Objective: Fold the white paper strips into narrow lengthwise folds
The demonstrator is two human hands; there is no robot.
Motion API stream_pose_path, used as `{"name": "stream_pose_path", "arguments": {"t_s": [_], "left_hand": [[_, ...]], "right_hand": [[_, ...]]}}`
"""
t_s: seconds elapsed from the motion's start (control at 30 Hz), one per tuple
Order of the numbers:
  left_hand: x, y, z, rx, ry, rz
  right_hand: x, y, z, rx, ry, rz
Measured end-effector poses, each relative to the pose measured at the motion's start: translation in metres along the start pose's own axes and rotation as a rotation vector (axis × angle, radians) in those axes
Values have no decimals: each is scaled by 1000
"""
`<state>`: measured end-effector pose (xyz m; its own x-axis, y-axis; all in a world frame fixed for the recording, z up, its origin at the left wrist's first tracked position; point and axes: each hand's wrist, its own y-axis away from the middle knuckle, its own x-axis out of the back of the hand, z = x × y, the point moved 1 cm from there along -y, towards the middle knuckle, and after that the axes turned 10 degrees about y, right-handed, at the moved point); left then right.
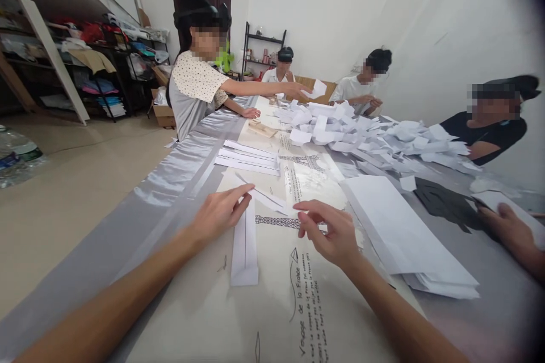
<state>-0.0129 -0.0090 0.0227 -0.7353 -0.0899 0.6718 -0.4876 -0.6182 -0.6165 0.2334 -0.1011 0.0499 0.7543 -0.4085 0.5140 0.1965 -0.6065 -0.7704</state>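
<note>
my left hand [221, 212] open, fingers together, tips resting on paper strip [244, 252], nothing pinched. my right hand [334, 235] loose, fingers apart, empty. strip on table [106, 261], long axis away from me, left hand nearer.

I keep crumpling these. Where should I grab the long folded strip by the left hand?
Probably the near end of the strip, pinched across its width from the person's side: it lies flat, that end bare, the left hand at the far end.

Bright, even room light — soft shadows (edges warped, right corners darkly vignetted).
</note>
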Motion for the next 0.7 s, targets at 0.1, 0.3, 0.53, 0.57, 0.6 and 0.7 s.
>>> {"name": "stream_pose_path", "arguments": {"t_s": [0.1, 0.3, 0.53, 0.57, 0.6, 0.7], "left_hand": [[6, -4, -4, 93, -9, 41], [9, -6, -31, 302, -35, 57], [-1, 2, -54, 206, -111, -44], [-3, 3, -54, 195, -114, -60], [-5, 4, -55, 190, -117, -78], [-9, 5, -54, 190, -99, -118]], "right_hand": [[-5, 4, 15, -270, -107, -52], [-3, 6, 62, -617, -18, -231], [69, 16, 123, -608, 933, -205], [76, 21, 131, -695, 1011, -297], [81, 26, 137, -768, 1042, -395], [87, 36, 146, -848, 1043, -488]]}}
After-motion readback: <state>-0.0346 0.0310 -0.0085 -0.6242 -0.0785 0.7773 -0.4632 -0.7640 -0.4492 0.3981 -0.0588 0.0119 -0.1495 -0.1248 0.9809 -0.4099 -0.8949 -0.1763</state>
